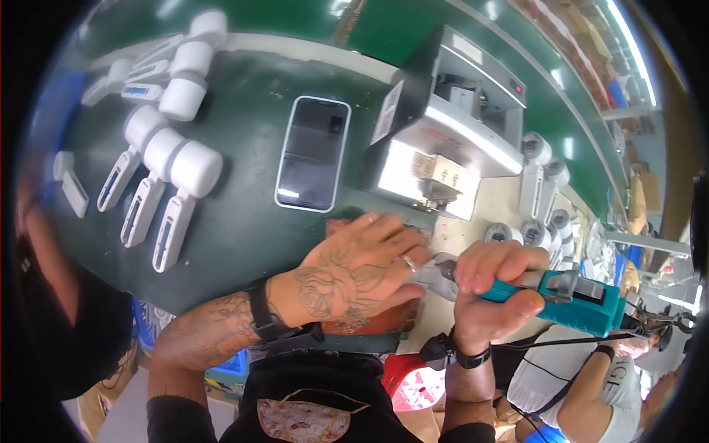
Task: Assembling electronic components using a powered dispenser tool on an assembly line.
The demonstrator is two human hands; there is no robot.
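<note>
My right hand (496, 292) is closed around a teal electric screwdriver (580, 301), which lies tilted with its cord end to the right. Its front end points left at a whitish part (441, 277), mostly hidden between my hands. My left hand (362, 273), with a ring and tattoos, has bent fingers; its thumb and index finger close on the edge of that part. Beneath this hand lies a reddish-brown mat (369, 325). A phone (314, 153) with a pale rim lies flat beyond my left hand.
A box-shaped machine (450, 111) with a lit front stands at the far right of the phone. White devices with round heads and handles (173, 221) lie in rows at left; several more (535, 184) sit at right. Other people (598, 391) are on both sides.
</note>
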